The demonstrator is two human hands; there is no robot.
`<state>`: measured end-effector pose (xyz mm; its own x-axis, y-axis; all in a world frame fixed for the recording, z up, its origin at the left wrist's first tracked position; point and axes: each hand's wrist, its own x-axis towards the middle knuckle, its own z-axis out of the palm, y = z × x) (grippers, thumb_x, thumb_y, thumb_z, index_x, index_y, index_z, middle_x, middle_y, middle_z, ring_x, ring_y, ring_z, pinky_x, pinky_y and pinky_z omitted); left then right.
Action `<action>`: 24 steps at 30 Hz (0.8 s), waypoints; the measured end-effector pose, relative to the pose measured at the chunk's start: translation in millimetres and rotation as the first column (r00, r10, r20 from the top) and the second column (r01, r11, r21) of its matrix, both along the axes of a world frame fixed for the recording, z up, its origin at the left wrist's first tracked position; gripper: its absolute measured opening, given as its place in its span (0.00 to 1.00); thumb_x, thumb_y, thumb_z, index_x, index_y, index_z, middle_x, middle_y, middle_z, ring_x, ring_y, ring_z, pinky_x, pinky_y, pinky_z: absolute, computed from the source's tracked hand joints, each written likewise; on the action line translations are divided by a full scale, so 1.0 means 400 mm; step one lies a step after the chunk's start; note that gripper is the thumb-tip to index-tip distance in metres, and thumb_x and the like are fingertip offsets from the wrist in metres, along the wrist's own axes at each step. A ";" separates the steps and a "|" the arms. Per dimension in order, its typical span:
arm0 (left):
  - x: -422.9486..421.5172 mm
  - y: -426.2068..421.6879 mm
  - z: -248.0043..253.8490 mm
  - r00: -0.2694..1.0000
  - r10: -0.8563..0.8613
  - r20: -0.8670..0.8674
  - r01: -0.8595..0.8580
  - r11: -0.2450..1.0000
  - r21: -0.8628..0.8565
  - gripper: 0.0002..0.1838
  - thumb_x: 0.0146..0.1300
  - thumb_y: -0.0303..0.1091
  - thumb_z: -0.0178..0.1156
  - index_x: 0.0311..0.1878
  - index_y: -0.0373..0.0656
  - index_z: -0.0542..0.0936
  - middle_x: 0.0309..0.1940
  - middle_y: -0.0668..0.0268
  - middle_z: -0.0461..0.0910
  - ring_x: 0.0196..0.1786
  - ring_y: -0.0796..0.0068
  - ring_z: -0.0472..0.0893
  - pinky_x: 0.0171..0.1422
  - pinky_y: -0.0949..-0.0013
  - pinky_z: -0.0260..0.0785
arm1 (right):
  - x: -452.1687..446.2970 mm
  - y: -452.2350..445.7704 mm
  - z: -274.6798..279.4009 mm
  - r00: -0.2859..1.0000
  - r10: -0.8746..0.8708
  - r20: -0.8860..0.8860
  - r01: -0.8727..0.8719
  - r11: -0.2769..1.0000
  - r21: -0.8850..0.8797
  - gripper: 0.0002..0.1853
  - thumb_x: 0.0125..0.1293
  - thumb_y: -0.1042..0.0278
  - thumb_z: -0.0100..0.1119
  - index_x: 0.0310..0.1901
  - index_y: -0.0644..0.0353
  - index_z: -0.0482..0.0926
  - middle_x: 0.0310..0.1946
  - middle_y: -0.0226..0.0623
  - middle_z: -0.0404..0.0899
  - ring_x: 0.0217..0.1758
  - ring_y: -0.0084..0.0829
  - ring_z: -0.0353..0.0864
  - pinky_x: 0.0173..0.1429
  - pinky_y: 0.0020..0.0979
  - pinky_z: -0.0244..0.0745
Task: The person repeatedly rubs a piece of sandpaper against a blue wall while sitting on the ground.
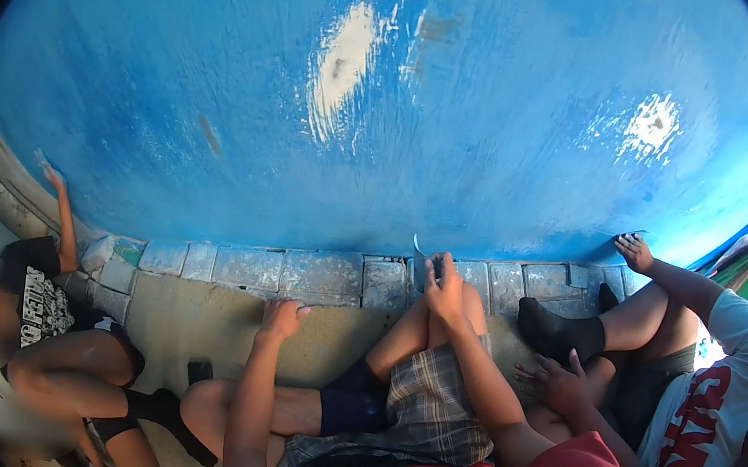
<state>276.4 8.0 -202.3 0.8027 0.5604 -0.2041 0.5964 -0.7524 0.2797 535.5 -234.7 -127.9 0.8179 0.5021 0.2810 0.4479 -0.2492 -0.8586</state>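
My left hand [286, 318] is closed above the tan ground, its fingers curled; whatever may be inside is hidden. On the right, my right hand [445, 289] grips a thin, curved, pale-edged sheet [420, 248] in front of my bent knee. The sheet stands up from the fingers beside the foot of the blue wall [216, 149]. Whether it touches the wall, I cannot tell. White, worn patches [340, 69] show on the wall's paint.
At the right sits a person in a white shirt [726, 407], one hand [635, 252] against the wall. Another person [35, 295] sits at the left, reaching to the wall. Grey paving blocks [322, 274] line the wall's foot.
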 end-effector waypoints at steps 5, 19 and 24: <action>0.002 0.006 0.007 1.000 0.009 -0.011 -0.010 0.996 -0.083 0.16 0.64 0.49 0.57 0.44 0.49 0.84 0.44 0.55 0.83 0.51 0.51 0.79 0.60 0.51 0.64 | 0.005 -0.007 -0.027 0.999 -0.016 0.030 0.016 1.000 0.010 0.08 0.68 0.69 0.55 0.44 0.63 0.71 0.36 0.54 0.81 0.42 0.55 0.82 0.43 0.42 0.75; -0.002 -0.007 0.031 0.998 0.002 -0.061 -0.002 1.000 -0.010 0.21 0.62 0.56 0.59 0.47 0.51 0.86 0.48 0.57 0.82 0.56 0.52 0.77 0.63 0.50 0.63 | 0.003 -0.003 -0.019 0.995 -0.028 0.091 0.031 0.999 -0.024 0.09 0.69 0.67 0.54 0.45 0.64 0.71 0.36 0.53 0.81 0.41 0.54 0.82 0.41 0.41 0.74; 0.003 0.006 0.032 0.998 0.061 0.020 -0.058 0.990 -0.126 0.22 0.62 0.57 0.58 0.37 0.46 0.87 0.41 0.54 0.84 0.51 0.51 0.79 0.60 0.49 0.65 | -0.004 0.002 -0.001 0.998 -0.015 0.067 0.014 1.000 0.011 0.08 0.69 0.70 0.53 0.44 0.65 0.72 0.33 0.51 0.79 0.37 0.49 0.79 0.41 0.39 0.73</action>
